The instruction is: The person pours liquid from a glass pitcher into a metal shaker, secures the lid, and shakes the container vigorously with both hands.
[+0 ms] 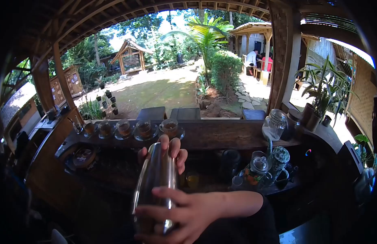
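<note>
A shiny metal cocktail shaker is held tilted in front of me, above the near side of the bar. My right hand reaches in from the right and grips its lower part, fingers spread across the metal. Around the upper end curls my left hand; its fingertips show on both sides, while its palm and arm are hidden behind the shaker. Just beyond the shaker's top, a glass cup of brown drink stands on a saucer, the last in a row of several such cups along the counter.
The wooden counter runs across in front. At the right stand a clip-top glass jar, a darker jar, a glass teapot and a patterned canister. A round wooden item lies left. People sit outside at the back right.
</note>
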Available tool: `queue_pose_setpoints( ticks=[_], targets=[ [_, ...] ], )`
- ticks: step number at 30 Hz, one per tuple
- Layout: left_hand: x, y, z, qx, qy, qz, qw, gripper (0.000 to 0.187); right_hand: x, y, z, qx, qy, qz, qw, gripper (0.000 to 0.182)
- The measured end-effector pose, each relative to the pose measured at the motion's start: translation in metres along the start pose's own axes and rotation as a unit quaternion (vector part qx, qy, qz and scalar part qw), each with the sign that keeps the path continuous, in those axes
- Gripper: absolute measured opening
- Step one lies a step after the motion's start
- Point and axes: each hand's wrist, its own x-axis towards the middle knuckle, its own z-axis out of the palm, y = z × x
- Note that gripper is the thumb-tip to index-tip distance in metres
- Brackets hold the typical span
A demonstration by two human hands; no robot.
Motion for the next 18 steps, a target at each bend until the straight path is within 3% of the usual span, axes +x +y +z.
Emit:
queue_pose_setpoints(
  ticks=[1,2,3,5,7,9,12,13,15,17,18],
  targets=[
    [-0.007,0.002,-0.008,-0.011,0.055,-0.012,0.998,0.040,-0.015,0.014,0.002,-0.009,0.007,0.011,1.000,0.031],
    [-0.013,-0.003,-0.010,-0.058,0.178,-0.016,0.982,0.040,-0.027,0.031,0.003,0.007,0.010,0.058,0.998,0.040],
    [-0.021,-0.004,-0.005,-0.055,0.180,-0.012,0.982,0.040,-0.039,0.048,0.003,0.023,0.015,0.105,0.994,0.052],
    [-0.037,-0.007,0.002,-0.064,0.218,-0.004,0.974,0.039,-0.056,0.063,0.019,0.084,0.112,0.328,0.934,0.052],
    [-0.044,-0.003,0.004,-0.073,0.249,0.003,0.966,0.039,-0.045,0.057,0.023,0.078,0.103,0.297,0.946,0.046],
    [-0.046,0.007,0.003,-0.082,0.281,0.015,0.956,0.039,-0.015,0.033,0.024,0.057,0.014,0.126,0.990,0.039],
    [-0.039,0.034,0.029,0.084,-0.034,0.075,0.993,0.038,0.036,-0.002,0.032,0.038,-0.031,-0.064,0.997,0.029],
    [-0.039,0.041,0.033,0.093,-0.076,0.081,0.989,0.038,0.034,0.001,0.040,0.042,-0.029,-0.065,0.997,0.029],
    [-0.048,0.052,0.032,0.081,0.003,0.075,0.994,0.039,0.033,0.010,0.056,0.067,-0.048,-0.024,0.996,0.039],
    [-0.067,0.058,0.013,-0.048,0.166,0.041,0.984,0.040,0.033,0.043,0.069,0.093,0.044,0.027,0.994,0.038],
    [-0.073,0.064,0.016,-0.045,0.167,0.043,0.984,0.040,0.027,0.060,0.080,0.075,0.032,0.083,0.993,0.049]
  ],
)
